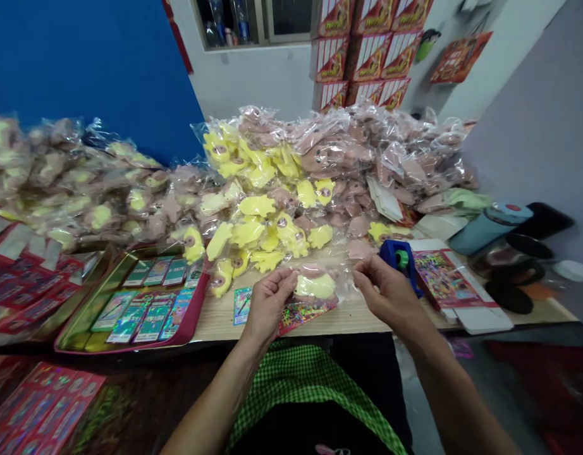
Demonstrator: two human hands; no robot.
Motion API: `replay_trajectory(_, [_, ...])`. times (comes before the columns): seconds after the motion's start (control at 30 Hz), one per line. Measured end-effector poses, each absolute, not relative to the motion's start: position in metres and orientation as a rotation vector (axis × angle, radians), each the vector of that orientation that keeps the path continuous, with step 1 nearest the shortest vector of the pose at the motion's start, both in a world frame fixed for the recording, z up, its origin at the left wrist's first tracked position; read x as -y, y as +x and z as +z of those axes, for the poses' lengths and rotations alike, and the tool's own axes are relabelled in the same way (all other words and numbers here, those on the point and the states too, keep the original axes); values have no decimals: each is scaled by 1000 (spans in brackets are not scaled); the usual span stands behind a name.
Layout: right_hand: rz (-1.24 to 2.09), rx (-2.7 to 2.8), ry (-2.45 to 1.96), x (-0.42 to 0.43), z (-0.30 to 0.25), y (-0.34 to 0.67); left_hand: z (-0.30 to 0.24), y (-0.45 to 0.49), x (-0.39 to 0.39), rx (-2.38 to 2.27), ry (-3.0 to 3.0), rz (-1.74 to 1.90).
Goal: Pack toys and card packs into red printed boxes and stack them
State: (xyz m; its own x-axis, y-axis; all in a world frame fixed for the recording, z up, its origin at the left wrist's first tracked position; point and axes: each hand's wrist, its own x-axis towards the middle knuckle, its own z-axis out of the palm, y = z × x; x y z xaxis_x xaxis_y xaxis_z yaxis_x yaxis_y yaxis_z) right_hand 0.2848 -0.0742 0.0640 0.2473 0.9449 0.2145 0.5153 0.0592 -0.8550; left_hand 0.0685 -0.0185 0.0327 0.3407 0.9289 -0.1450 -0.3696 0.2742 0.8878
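My left hand [269, 303] and my right hand [385, 292] each pinch one end of a clear plastic bag [320, 273] over the table's front edge. Inside the bag lies a yellow and pink toy [315, 285]. A glittery card [303, 312] sits flat on the table under the bag. A blue tape dispenser [401, 260] stands just behind my right hand.
A big heap of bagged yellow and pink toys [282, 183] fills the back of the wooden table [358, 316]. A tray of cards [140, 303] lies at the left. Printed flat boxes [446, 281] and a teal bottle [485, 226] are at the right. Red cartons [362, 54] are stacked behind.
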Motion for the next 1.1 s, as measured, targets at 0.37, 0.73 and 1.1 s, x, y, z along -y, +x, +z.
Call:
replay_trajectory(0.37, [423, 1922, -1686, 80, 85, 307, 38, 53, 6, -828, 1070, 971])
replay_trajectory(0.73, [602, 1571, -1639, 71, 54, 276, 43, 61, 19, -820, 1106, 1001])
replay_trajectory(1.1, [722, 1474, -1525, 79, 66, 290, 39, 46, 4, -861, 972, 1228])
